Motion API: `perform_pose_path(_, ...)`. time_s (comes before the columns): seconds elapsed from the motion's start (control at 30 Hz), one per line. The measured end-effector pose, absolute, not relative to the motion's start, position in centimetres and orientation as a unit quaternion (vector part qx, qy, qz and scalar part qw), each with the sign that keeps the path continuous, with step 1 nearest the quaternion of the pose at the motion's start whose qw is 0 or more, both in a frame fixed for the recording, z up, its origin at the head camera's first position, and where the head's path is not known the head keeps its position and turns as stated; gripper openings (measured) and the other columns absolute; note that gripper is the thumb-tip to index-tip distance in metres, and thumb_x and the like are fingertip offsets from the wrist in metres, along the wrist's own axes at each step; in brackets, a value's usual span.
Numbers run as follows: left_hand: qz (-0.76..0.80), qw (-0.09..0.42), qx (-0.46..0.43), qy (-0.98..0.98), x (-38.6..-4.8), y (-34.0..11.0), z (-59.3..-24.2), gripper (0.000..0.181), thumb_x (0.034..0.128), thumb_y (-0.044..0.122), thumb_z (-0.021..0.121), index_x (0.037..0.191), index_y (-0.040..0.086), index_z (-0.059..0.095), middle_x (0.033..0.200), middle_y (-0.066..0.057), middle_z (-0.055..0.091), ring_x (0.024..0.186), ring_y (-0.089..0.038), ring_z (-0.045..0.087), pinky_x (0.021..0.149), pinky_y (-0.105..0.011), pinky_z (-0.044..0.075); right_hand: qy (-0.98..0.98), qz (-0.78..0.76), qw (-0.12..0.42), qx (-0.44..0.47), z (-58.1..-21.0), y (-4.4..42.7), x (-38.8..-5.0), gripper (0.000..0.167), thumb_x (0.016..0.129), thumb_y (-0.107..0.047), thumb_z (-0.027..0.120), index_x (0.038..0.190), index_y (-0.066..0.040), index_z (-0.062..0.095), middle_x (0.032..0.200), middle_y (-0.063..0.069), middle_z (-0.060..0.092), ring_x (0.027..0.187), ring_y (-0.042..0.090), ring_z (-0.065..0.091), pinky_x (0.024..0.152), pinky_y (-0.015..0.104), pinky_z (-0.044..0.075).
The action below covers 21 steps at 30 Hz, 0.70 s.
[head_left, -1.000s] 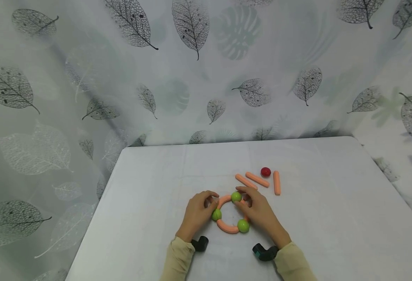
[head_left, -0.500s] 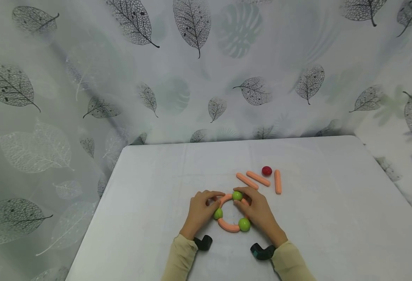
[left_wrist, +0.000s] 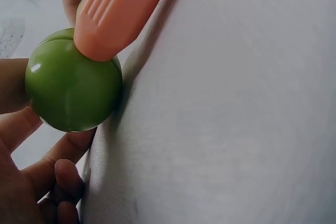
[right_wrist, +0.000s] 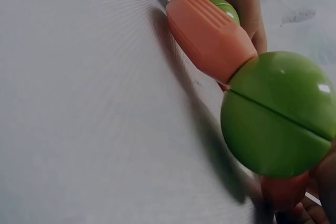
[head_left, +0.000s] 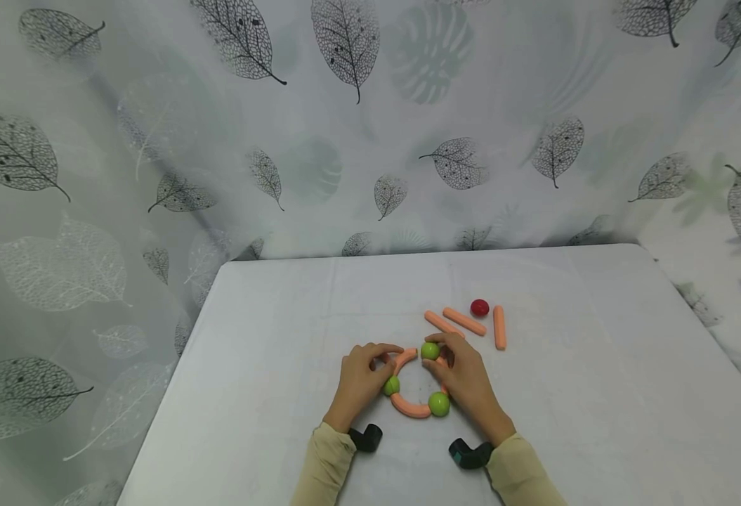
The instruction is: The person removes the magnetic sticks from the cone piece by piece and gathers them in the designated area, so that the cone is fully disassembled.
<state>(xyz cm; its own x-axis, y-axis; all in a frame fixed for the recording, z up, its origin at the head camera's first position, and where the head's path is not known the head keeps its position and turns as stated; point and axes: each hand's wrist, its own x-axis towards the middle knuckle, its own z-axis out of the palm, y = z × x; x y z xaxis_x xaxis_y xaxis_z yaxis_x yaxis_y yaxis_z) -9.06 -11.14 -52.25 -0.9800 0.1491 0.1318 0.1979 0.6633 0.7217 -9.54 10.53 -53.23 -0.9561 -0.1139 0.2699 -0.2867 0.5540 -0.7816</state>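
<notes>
While your left hand (head_left: 360,383) pinches the far-left curved stick (head_left: 406,358) between thumb and forefinger, your right hand (head_left: 463,374) has the far green ball (head_left: 430,351) pinched between its thumb and forefinger. These belong to an unfinished ring lying between your hands, and a narrow gap shows between that stick's end and the ball. Just beside your left thumb sits the left green ball (head_left: 392,386), from which the near curved stick (head_left: 410,407) runs toward the near green ball (head_left: 438,404), close below your right hand on your own side. The right curved stick (head_left: 442,362) is mostly hidden by your right hand, so you see only bits of its orange.

Beyond your right hand, three straight orange sticks lie loose on the desk (head_left: 269,337). The first straight stick (head_left: 442,324) has its near end right by your right forefinger, the closest thing in that hand's way; the second straight stick (head_left: 464,321) slants behind it, and the third straight stick (head_left: 499,327) lies further to the right. A red ball (head_left: 480,308) rests between those last two, farther from your hand. A black wrist device (head_left: 470,454) juts inward below your right hand, and a leaf-patterned curtain (head_left: 370,140) hangs past the desk's far edge.
</notes>
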Motion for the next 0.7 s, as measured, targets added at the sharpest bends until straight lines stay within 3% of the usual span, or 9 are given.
perform_pose_path(0.37,-0.4,0.036,-0.102,-0.91,-9.1,-11.21,-52.24,0.028,0.0913,0.014,0.07,0.115,0.025,0.081,0.084,0.003,0.07,0.068,-0.005,0.042,0.068,-0.026,0.033,-0.883,0.437,0.11,0.134,-53.39,10.53,-9.73,0.046,0.083,-0.002,0.086,0.121,-0.014,0.064,0.114,0.003,0.063,0.091,0.016,0.055,0.078,0.028,0.051)
perform_pose_path(0.7,-0.396,0.024,-0.095,-0.913,-9.2,-11.14,-52.37,0.027,0.0934,0.016,0.07,0.116,0.026,0.08,0.084,0.004,0.069,0.07,-0.006,0.042,0.071,-0.028,0.032,-0.89,0.418,0.119,0.139,-53.36,10.38,-9.7,0.046,0.082,0.004,0.085,0.118,-0.014,0.062,0.117,0.003,0.06,0.093,0.014,0.057,0.08,0.029,0.053)
